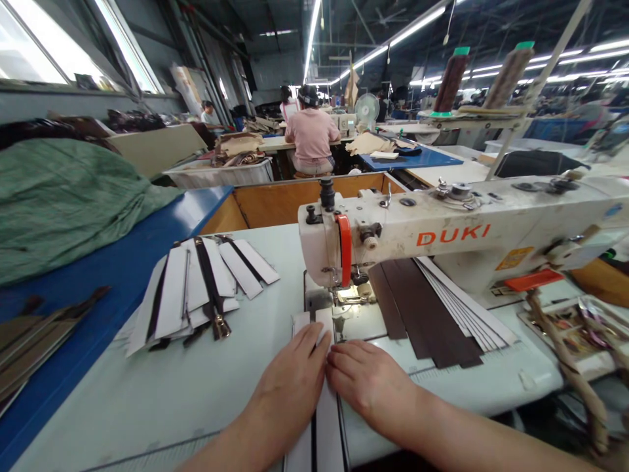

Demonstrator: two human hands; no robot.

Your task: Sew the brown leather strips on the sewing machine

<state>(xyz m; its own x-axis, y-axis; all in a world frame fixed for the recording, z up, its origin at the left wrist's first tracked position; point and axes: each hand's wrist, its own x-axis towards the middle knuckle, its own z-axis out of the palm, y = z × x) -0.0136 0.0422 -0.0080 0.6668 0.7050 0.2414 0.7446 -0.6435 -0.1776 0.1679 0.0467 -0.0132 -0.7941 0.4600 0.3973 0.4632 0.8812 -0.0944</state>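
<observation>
**A:** What do I have on the head camera?

**B:** I'm looking down a long sewing workshop, with a seated worker in a pink shirt (312,137) at a bench far ahead. Closer in, a DUKI sewing machine (442,242) stands on a pale table (147,406).

**A:** What's on the table?

**B:** Left of the machine, I see a fanned pile of white strips with black zippers (196,295). To the right, under the machine's arm, dark brown strips (422,308) overlap white ones.

**A:** And directly in front of me?

**B:** A white strip with a black centre band (324,436). Its long axis runs from just in front of the presser foot (351,296) straight back toward me.

**A:** Which hand is nearer?

**B:** The left hand (289,373), lying flat on the strip, relaxed rather than clenched. The right hand (371,380) is flat too, on the table, with its fingertips (335,360) at the strip's right edge. Neither is gripping.
</observation>
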